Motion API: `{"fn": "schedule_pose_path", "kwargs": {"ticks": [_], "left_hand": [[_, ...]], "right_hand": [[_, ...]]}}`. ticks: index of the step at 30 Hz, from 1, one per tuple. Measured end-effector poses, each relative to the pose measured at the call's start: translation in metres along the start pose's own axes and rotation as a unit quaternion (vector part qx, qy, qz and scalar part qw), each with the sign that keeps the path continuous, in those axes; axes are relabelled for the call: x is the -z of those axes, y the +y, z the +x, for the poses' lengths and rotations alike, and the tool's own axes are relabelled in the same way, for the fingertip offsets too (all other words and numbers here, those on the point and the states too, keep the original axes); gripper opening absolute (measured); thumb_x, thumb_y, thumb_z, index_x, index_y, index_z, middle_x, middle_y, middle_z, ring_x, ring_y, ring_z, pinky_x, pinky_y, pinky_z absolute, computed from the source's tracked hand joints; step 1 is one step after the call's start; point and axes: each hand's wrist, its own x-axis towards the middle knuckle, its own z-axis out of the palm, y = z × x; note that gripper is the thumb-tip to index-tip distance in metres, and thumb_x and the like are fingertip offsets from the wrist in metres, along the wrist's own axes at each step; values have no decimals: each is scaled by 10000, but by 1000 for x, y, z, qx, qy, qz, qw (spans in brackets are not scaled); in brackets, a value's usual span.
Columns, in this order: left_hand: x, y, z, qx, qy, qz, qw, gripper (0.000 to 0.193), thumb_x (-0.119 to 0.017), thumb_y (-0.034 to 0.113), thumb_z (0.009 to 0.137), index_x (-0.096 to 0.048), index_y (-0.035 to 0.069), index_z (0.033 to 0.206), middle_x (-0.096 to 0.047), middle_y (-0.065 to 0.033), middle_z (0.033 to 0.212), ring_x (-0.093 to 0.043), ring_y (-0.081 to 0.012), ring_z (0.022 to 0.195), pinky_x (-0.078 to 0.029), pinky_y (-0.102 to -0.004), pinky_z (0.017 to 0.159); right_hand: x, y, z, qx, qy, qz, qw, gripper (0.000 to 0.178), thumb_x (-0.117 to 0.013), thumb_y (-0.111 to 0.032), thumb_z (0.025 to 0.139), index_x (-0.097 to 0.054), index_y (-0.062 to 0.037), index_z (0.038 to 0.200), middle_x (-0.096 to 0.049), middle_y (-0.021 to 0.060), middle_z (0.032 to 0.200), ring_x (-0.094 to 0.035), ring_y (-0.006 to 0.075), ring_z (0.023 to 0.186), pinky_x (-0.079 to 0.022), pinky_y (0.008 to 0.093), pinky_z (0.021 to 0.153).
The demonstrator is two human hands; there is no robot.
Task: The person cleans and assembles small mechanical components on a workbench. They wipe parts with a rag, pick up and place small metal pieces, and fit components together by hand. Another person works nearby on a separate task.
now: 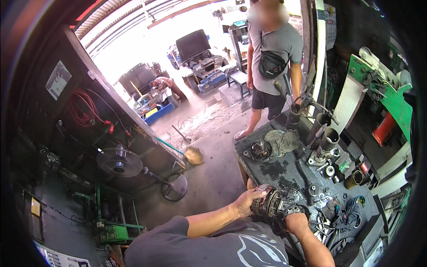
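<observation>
At the near edge of the workbench (262, 171) I hold a greasy round metal unit with slotted casing that looks like an alternator (278, 204). My left hand (245, 202) is closed on its left end, thumb on top and the other fingers hidden behind it. At the right end, my right hand (296, 222) is closed in a fist against the unit; whatever lies in the fingers is hidden. Beyond the unit, a wet dark patch stains the bench top. A dark round housing (261, 150) lies farther back, beside a dirty rag (282, 142).
Hand tools, sockets and a dark cloth (349, 213) crowd the bench to my right. Metal cylinders (329, 138) stand behind them. Across the bench a person (275, 58) reaches toward a tool holder. A pedestal fan (119, 162) and a broom (194, 155) are at left.
</observation>
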Motion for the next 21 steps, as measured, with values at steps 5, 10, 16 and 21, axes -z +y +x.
{"fn": "schedule_pose_path", "kwargs": {"ticks": [5,10,16,21], "left_hand": [[25,5,0,5,32,-2,999,456,-731,234,1037,-639,17,1427,-772,-97,1239,-775,-220,1090,-640,-425,1000],[48,10,6,19,39,-15,999,478,-749,217,1022,-633,8,1435,-770,-108,1270,-774,-227,1102,-640,-430,1002],[46,28,19,27,14,31,999,511,-797,188,964,-645,20,1422,-751,-80,1287,-745,-215,1142,-605,-412,1042],[31,50,39,26,-15,121,992,523,-831,145,860,-660,32,1342,-716,-23,1154,-694,-182,1066,-558,-375,1020]], "right_hand": [[21,-2,7,-9,-79,2,997,229,-653,-216,966,-872,-148,970,-852,103,1033,-830,274,981,-646,439,797],[6,-13,6,-55,-18,10,998,182,-694,-229,913,-864,-166,906,-842,106,968,-827,281,915,-637,435,761],[-3,-10,-4,-49,35,9,998,175,-680,-226,922,-844,-168,906,-830,82,941,-816,265,882,-626,432,746],[26,1,-27,-80,88,93,989,423,-926,-440,697,-732,-101,860,-732,117,812,-731,368,761,-586,486,738]]}}
